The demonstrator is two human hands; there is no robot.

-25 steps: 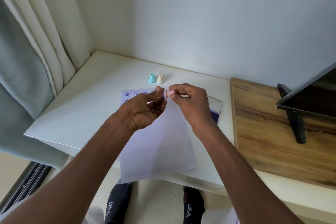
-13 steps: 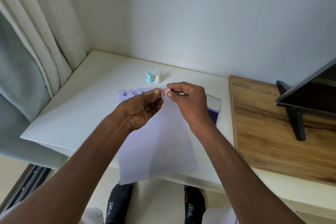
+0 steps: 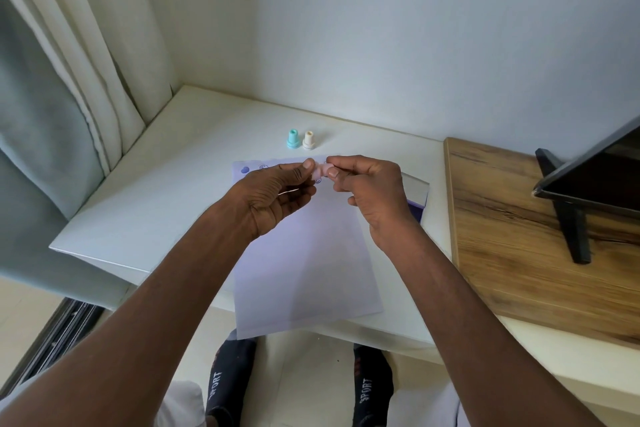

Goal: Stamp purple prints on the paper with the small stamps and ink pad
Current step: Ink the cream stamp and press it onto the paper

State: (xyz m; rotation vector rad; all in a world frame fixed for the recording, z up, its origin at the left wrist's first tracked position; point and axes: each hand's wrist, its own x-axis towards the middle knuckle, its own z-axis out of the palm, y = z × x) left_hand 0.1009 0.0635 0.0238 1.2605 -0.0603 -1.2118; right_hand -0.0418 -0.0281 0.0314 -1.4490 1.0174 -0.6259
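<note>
A small pink stamp is pinched between the fingertips of my left hand and my right hand, held just above the top of the white paper. The paper lies on the white table and hangs over its front edge. A few purple prints show along the paper's top left edge. The ink pad, lid open with purple showing, sits to the right, partly hidden behind my right hand. A teal stamp and a cream stamp stand upright beyond the paper.
A wooden board lies on the right with a black tilted screen on a stand. Curtains hang at the left, the wall is close behind. My feet in black socks show below the table edge.
Both hands have stayed together on the pink stamp, shifting only slightly; the fingers have turned it a little between them. The view has tilted slightly.
</note>
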